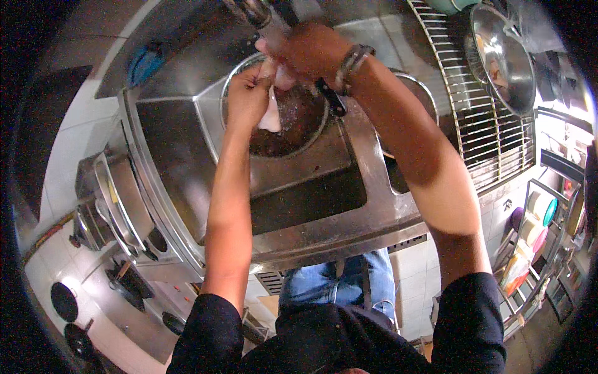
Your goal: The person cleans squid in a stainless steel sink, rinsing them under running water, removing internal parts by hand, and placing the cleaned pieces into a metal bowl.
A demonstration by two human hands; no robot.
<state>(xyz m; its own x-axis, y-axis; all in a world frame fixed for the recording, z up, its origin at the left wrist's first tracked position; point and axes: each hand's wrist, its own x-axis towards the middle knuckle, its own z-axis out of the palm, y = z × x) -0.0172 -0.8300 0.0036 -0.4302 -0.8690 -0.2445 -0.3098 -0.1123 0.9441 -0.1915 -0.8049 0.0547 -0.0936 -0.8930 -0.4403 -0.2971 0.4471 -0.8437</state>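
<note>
A pale, flat piece of what looks like raw meat (271, 117) hangs from my left hand (247, 93), pinched between thumb and fingers. My right hand (317, 53), blurred and wearing bands at the wrist, meets the upper end of the same piece; its fingertips are partly hidden. Both are over a round metal bowl (306, 145) of bubbly water, set in a steel sink (289, 177). Above them a metal faucet (254, 14) runs water onto my right hand. A black handle (332, 100) sits by the bowl's right rim, under my right wrist; what it belongs to is hidden.
A wire rack (481, 135) on the right carries a steel bowl (514, 70) with food pieces inside. Under my right forearm, another round vessel (432, 93) stands in the second basin. Metal trays (119, 201) lean on the left. A blue item (145, 63) lies behind the sink's left corner.
</note>
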